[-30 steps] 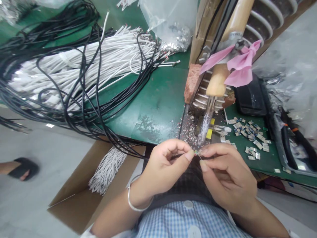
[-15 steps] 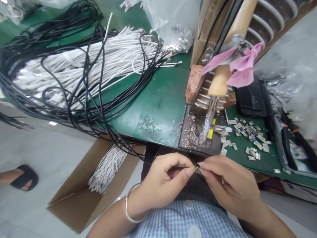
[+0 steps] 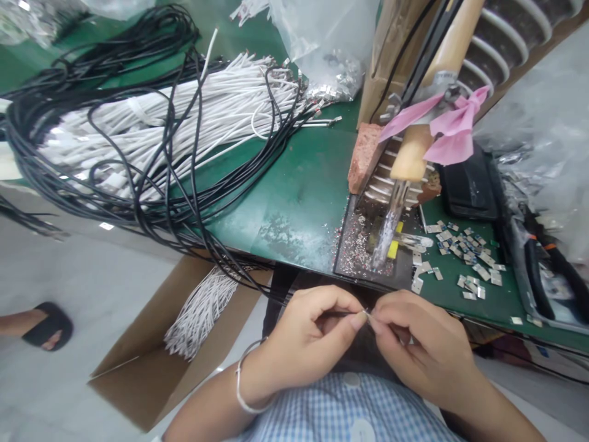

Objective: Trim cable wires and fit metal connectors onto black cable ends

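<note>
In front of my lap, my left hand (image 3: 313,337) pinches the end of a black cable (image 3: 335,314) between thumb and forefinger. My right hand (image 3: 421,341) meets it tip to tip, its thumb and forefinger closed at the cable's end. Whatever small bit sits between those right fingers is mostly hidden and too small to name. Just beyond the hands, a soldering iron (image 3: 389,227) with a wooden handle rests tip down over a dark plate (image 3: 356,252) covered in solder specks. Small metal connectors (image 3: 472,252) lie scattered to its right.
A bundle of white cables (image 3: 184,129) and looped black cables (image 3: 151,184) cover the bench's left side. Below the edge stands a cardboard box (image 3: 133,362) holding white cables. Pliers (image 3: 552,258) lie in a tray at right. Another person's foot (image 3: 46,328) shows at left.
My right fingertips have shifted slightly against the cable's end, and the dark bit between the hands shows less. Both hands stay pinched together; the whole view has moved a little.
</note>
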Available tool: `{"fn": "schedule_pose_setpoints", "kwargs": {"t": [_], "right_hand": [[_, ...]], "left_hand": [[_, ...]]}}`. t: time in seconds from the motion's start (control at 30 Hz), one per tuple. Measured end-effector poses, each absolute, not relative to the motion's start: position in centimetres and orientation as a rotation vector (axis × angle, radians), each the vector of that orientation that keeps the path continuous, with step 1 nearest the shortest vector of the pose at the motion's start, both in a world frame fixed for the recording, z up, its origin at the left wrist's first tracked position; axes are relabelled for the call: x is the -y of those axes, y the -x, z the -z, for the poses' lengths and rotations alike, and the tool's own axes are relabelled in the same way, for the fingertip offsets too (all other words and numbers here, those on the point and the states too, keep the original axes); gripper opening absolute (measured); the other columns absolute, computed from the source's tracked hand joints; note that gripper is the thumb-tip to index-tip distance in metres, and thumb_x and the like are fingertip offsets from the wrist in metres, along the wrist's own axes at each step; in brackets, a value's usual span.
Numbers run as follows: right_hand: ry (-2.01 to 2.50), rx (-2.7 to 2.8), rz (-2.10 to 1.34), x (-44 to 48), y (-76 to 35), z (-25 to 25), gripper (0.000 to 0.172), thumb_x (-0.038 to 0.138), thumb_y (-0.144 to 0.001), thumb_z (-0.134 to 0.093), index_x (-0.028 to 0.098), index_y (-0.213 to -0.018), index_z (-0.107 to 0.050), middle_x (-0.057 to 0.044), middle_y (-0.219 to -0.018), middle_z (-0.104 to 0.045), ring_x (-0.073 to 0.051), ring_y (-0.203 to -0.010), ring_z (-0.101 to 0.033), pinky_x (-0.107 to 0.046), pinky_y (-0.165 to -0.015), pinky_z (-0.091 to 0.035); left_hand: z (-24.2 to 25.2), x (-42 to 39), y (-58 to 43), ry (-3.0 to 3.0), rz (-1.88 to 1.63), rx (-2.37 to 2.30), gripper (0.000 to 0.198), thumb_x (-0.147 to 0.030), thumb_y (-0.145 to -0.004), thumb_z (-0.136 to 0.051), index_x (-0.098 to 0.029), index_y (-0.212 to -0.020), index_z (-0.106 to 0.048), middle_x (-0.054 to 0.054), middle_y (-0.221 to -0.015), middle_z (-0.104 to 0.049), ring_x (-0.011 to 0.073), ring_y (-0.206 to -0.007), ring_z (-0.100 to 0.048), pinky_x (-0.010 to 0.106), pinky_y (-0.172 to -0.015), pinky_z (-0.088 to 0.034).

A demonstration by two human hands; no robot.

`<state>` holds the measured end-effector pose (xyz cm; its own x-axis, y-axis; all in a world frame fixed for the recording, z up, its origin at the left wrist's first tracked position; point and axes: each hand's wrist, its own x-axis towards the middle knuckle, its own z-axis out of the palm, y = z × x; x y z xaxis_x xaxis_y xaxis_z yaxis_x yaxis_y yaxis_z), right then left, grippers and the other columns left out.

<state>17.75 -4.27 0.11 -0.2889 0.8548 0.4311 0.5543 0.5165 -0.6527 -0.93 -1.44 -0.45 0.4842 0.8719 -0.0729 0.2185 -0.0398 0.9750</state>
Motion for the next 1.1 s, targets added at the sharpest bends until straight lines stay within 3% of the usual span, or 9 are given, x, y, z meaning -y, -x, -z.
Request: {"fn": "schedule_pose_setpoints", "kwargs": {"t": [0.2,0.3,0.43,0.7,1.1], "right_hand": [[1.183,1.907,-0.456,4.4,-17.6,0.3,0.013,0.008,-0.085,-0.056,0.019,-0.091,-0.059,-0.004,-0.077,-0.066,-0.014,-0.065,-0.063,-0.024,-0.056,-0.053],[1.185,1.718,-0.562,4.7,-17.8,0.8,0.023,0.005,-0.082,-0.058,0.02,-0.1,-0.057,-0.004,-0.081,-0.063,-0.015,-0.068,-0.063,-0.025,-0.055,-0.053],[1.139,1.65,-0.535,4.8,-17.7,1.2,0.024,0.001,-0.079,-0.057,0.021,-0.092,-0.055,-0.001,-0.08,-0.058,-0.014,-0.068,-0.061,-0.025,-0.055,-0.052],[1.088,1.701,-0.472,4.0,-17.0,1.1,0.027,-0.003,-0.078,-0.054,0.02,-0.091,-0.057,-0.005,-0.095,-0.061,-0.017,-0.09,-0.067,-0.031,-0.077,-0.06],[1.109,1.604,-0.503,3.4,-17.0,0.9,0.024,-0.002,-0.078,-0.057,0.02,-0.086,-0.06,-0.003,-0.092,-0.063,-0.016,-0.087,-0.068,-0.029,-0.076,-0.059]], "left_hand": [[0.2,1.3,0.6,-1.396,-0.726,-1.012,0.016,-0.026,-0.087,-0.064,-0.014,-0.078,-0.068,0.002,-0.065,-0.063,0.0096,-0.053,-0.048,0.019,-0.047,-0.04],[-0.1,0.9,0.4,-1.228,-0.744,-1.039,0.014,-0.025,-0.084,-0.067,-0.015,-0.074,-0.066,0.002,-0.066,-0.063,0.0096,-0.055,-0.052,0.018,-0.05,-0.044],[-0.4,0.4,0.2,-1.101,-0.757,-1.04,0.014,-0.023,-0.08,-0.07,-0.015,-0.071,-0.064,0.0,-0.062,-0.061,0.0085,-0.053,-0.05,0.018,-0.05,-0.045],[-0.5,-0.3,-0.3,-1.055,-0.797,-1.017,0.012,-0.022,-0.077,-0.073,-0.015,-0.072,-0.065,-0.002,-0.06,-0.06,0.0077,-0.051,-0.049,0.018,-0.048,-0.042],[-0.2,-0.8,-0.8,-0.977,-0.83,-0.961,0.01,-0.017,-0.075,-0.074,-0.015,-0.072,-0.065,-0.002,-0.061,-0.061,0.0056,-0.049,-0.048,0.015,-0.047,-0.042]]}}
